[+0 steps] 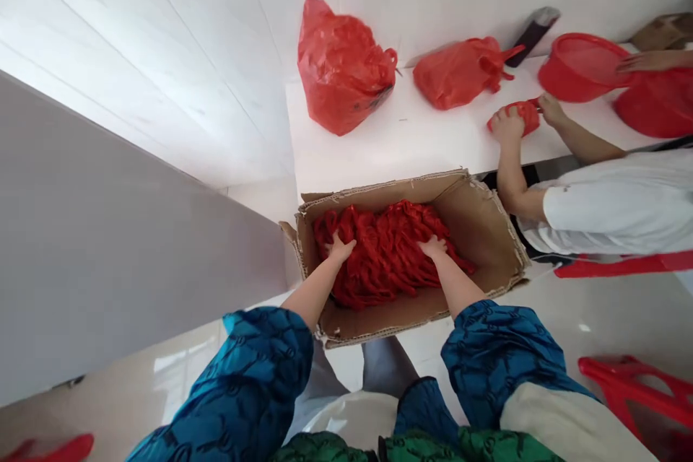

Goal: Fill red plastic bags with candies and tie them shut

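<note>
Left hand [340,249] and right hand [434,249] both open, pressing on red twisted bundles [385,256] in a cardboard box [476,231]. Nothing gripped; spread fingers press evenly.

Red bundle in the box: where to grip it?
Likely its top, from above: the red bundle lies heaped in the cardboard box, walled on all sides, so only the top is open. The left hand and right hand rest there.
</note>
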A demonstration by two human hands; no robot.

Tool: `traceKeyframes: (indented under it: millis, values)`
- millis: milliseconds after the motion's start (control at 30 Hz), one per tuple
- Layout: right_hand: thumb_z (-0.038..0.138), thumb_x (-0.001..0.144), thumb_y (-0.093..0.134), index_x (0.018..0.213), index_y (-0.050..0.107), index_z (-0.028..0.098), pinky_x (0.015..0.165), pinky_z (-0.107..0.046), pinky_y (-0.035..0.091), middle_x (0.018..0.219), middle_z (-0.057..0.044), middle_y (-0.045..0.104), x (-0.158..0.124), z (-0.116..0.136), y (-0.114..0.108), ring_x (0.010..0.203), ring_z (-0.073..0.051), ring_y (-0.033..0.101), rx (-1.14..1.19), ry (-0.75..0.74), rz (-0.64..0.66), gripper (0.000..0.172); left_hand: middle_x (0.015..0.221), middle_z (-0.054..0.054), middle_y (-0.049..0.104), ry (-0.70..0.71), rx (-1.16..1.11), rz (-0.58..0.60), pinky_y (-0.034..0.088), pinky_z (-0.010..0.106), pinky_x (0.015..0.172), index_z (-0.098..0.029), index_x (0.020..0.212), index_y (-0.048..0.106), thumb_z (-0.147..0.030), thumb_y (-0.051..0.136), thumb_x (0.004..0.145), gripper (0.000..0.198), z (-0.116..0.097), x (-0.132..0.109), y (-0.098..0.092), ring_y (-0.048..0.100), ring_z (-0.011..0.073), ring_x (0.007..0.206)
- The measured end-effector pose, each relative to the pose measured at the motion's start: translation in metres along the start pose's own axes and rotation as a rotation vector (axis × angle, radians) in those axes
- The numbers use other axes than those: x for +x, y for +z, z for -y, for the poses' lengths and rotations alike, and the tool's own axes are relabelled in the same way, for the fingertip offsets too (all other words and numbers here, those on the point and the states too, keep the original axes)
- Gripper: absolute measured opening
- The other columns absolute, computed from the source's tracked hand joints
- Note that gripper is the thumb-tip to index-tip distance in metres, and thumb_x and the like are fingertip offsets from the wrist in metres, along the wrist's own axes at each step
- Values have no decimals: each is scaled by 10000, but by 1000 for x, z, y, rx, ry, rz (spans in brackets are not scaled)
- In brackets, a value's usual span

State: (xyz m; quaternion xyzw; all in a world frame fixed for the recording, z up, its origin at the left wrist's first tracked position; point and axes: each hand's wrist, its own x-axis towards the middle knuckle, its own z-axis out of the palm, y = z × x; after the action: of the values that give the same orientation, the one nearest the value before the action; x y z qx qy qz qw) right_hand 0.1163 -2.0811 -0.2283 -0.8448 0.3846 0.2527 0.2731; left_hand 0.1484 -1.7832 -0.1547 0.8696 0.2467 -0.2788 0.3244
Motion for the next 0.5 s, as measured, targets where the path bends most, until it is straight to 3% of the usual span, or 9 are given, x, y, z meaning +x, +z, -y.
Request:
traceKeyframes:
  millis: [133, 233, 300, 367, 500]
  values:
    - [606, 857, 608, 1553, 157, 191, 1111, -653, 227, 1596, -220, 155, 50, -49, 7, 1453, -417, 178, -143, 114, -29, 928, 1609, 207, -112, -166, 73, -128, 196, 698, 1085, -307, 1546, 121, -704, 706, 655, 1137, -6, 45, 51, -6, 520, 1453]
    - [764, 779, 551, 1570, -25, 160, 1094, -640, 251, 1563, -286, 197, 79, -60, 21, 1434, -427, 235, -191, 93, 26, 1150, 1591, 240, -160, -212, 91, -156, 233, 739, 1029, -258, 1543, 117, -767, 715, 569, 1251, -11, 66, 84, -61, 552, 1433]
    - [828, 773, 461, 1569, -40, 150, 1069, -644, 284, 1528, -295, 270, 95, -54, 31, 1388, -439, 323, -213, 78, 50, 1160, 1597, 252, -74, -215, 99, -171, 284, 719, 1017, -234, 1530, 165, -706, 744, 593, 1199, -14, 76, 97, 7, 534, 1441]
    - [826, 799, 420, 1569, -29, 160, 1061, -649, 298, 1530, -281, 274, 109, -43, 36, 1377, -437, 336, -234, 61, 42, 1113, 1585, 245, 97, -199, 108, -196, 336, 656, 1029, -223, 1499, 255, -591, 722, 706, 992, -11, 82, 98, 141, 480, 1440]
    - [592, 919, 528, 1524, 247, 233, 1074, -603, 343, 1543, -160, 310, 124, -34, 22, 1354, -365, 386, -267, 42, 23, 757, 1431, 212, 427, -141, 118, -203, 432, 495, 1012, -205, 1403, 420, -420, 581, 871, 596, 5, 80, 69, 434, 384, 1319]
